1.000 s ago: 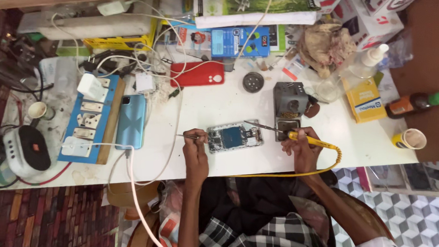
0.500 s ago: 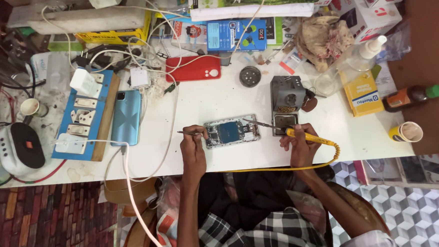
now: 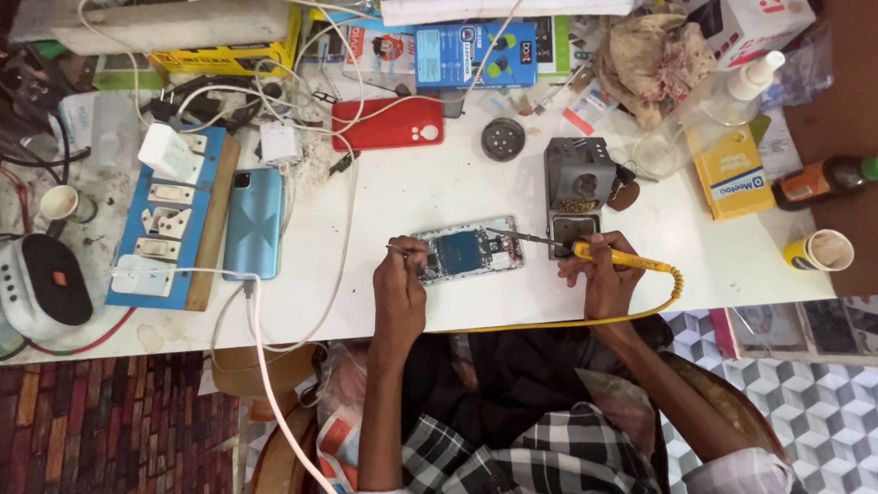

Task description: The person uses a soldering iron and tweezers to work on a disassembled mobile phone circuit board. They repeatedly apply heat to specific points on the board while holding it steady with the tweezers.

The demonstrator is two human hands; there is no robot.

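at a cluttered white worktable (image 3: 412, 190) set over a red brick-pattern floor on one side and grey cube-pattern tiles on the other, a person in a plaid shirt bends over an opened phone (image 3: 469, 251) lying flat near the table's front edge. the phone, the landmark here, has its back off, showing a blue-green circuit board inside a pale frame. left of the phone, the left hand (image 3: 400, 290) has its fingers pressed together, pinching a thin metal tool (image 3: 402, 247) whose tip meets the phone's left end. right of the phone, the right hand (image 3: 597, 280) is curled tight around a yellow-handled soldering iron (image 3: 604, 254), its dark tip reaching to the phone's right end and its yellow cord (image 3: 657, 299) looping back along the table edge. just behind the phone's right end stands a grey soldering-iron stand (image 3: 577, 189). behind the phone lie a red phone case (image 3: 387, 124) and a round metal disc (image 3: 503, 138). well left of the phone rest a blue phone (image 3: 253, 222) with a white cable, and a blue switch-and-socket board (image 3: 165, 218). far right of the phone sit a paper cup (image 3: 819, 250) and a brown bottle with a green cap (image 3: 833, 177).
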